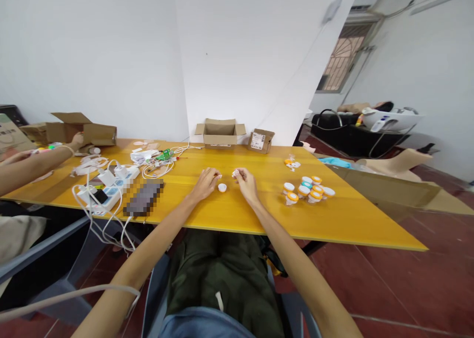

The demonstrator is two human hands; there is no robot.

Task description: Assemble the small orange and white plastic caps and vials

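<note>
- Two bare hands rest on the yellow wooden bench: the left hand lies with its fingers loosely curled and grasping nothing, beside a small white round cap that sits on the bench between the hands.
- One small white piece is pinched in the fingers of the right hand; its shape is too small to tell.
- About eight small white jars with orange or teal lids stand clustered to the right of the right hand, well apart from it; a few more small orange-and-white parts lie behind them.
- Two open brown cardboard boxes stand at the far edge, against the wall, with a smaller closed carton beside them.
- One white power strip with tangled white cables lies left, near the bench's near edge.
- One co-worker's forearm reaches over the far left corner.
- Open bench surface lies before both hands, and along the right end up to its edge.
</note>
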